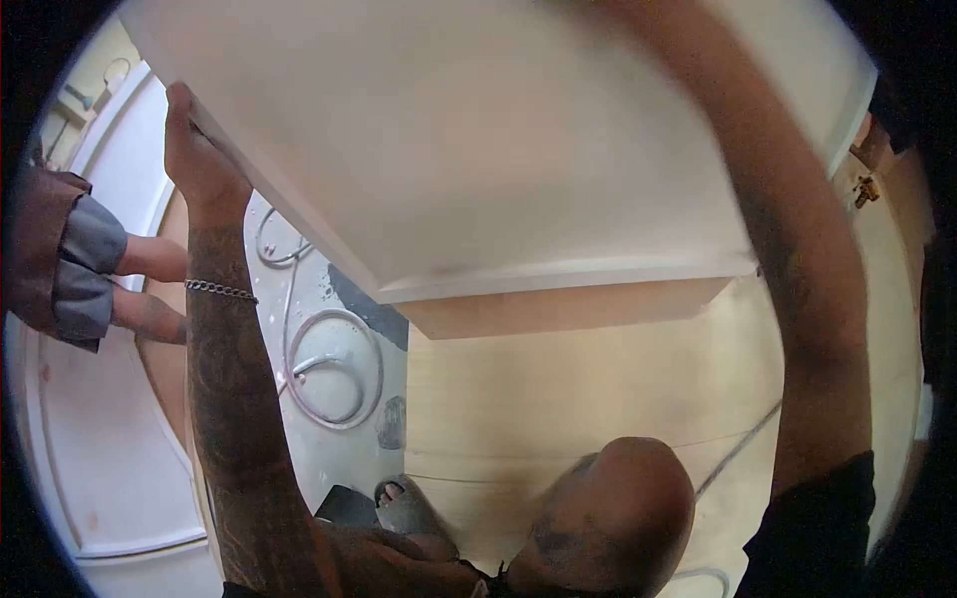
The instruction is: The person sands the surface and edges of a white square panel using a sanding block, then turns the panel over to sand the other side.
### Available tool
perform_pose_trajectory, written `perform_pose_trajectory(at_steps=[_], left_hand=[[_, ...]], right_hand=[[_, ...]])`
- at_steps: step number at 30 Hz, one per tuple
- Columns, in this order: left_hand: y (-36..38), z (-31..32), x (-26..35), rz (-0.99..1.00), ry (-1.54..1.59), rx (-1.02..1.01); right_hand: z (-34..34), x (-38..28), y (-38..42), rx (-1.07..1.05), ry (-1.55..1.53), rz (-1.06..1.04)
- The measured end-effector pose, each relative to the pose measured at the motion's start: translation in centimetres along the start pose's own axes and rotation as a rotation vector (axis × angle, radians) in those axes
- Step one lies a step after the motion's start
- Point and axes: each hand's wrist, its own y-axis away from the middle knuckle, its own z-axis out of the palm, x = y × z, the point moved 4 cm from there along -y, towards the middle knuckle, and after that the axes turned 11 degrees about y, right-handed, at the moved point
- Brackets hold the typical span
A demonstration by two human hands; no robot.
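A large white panel (478,149) with a raised rim fills the upper middle of the view, tilted up in front of me. My left hand (202,164) is closed at its left edge; the thumb side shows, and the other fingers are hidden by the panel. A chain bracelet (221,290) circles my left wrist area. My right forearm (788,199) reaches up across the panel's right side. At the top edge my right hand (610,14) is blurred and mostly cut off, so its fingers do not show.
A pale wooden board (588,389) lies below the panel. Coiled hose (334,424) rests on the paint-spotted floor (309,468) at left. Another person's legs (150,257) stand beside a white door-like panel (115,448). My bent knee (638,498) is close below. A brass-coloured fitting (865,189) appears at right.
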Motion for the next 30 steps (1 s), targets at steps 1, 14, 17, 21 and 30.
perform_pose_trajectory(at_steps=[1, 14, 17, 21, 30], left_hand=[[-0.3, 0.0, 0.0, -0.063, 0.022, -0.033], [-4.3, 0.8, 0.0, -0.247, -0.085, -0.014], [-4.9, 0.3, -0.6, -0.206, 0.006, -0.067], [-5.3, 0.3, -0.6, -0.154, 0.043, -0.016], [-6.8, 2.7, 0.8, -0.113, 0.163, -0.076]], right_hand=[[-0.6, -2.6, 3.3, -0.192, -0.094, -0.077], [1.7, 2.8, -1.2, 0.086, 0.219, -0.047], [0.9, 0.8, 1.6, -0.121, 0.043, -0.027], [-2.6, -9.0, 15.0, -0.529, -0.015, -0.608], [0.8, 2.3, -2.0, -0.355, 0.114, -0.230]])
